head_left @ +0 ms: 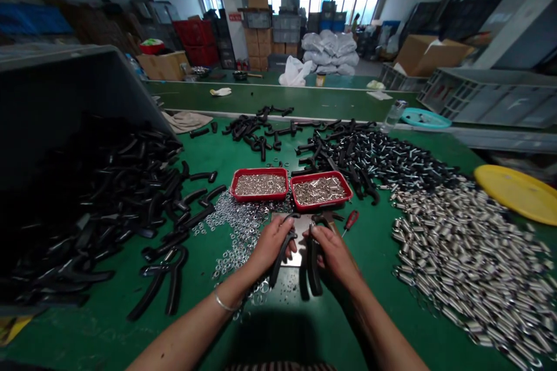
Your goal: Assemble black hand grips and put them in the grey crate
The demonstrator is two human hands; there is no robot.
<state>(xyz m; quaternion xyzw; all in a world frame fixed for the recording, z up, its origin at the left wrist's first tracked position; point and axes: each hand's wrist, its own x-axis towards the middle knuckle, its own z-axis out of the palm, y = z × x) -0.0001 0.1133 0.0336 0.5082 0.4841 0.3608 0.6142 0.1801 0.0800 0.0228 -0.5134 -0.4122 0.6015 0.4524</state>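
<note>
My left hand is closed on a black curved handle piece, held over a metal plate. To its right, my right hand grips another black handle part, whose lower end hangs toward me. A small gap separates the two held pieces. Just beyond the hands sit two red trays, the left tray filled with small metal bits and the right tray with small pins. A red-handled screwdriver lies right of the plate, beside a hammer-like tool partly hidden by my right hand.
A large grey bin spills black handles at left. Loose washers lie left of the plate. Springs and black-headed screws are heaped at right, near a yellow lid and a bottle.
</note>
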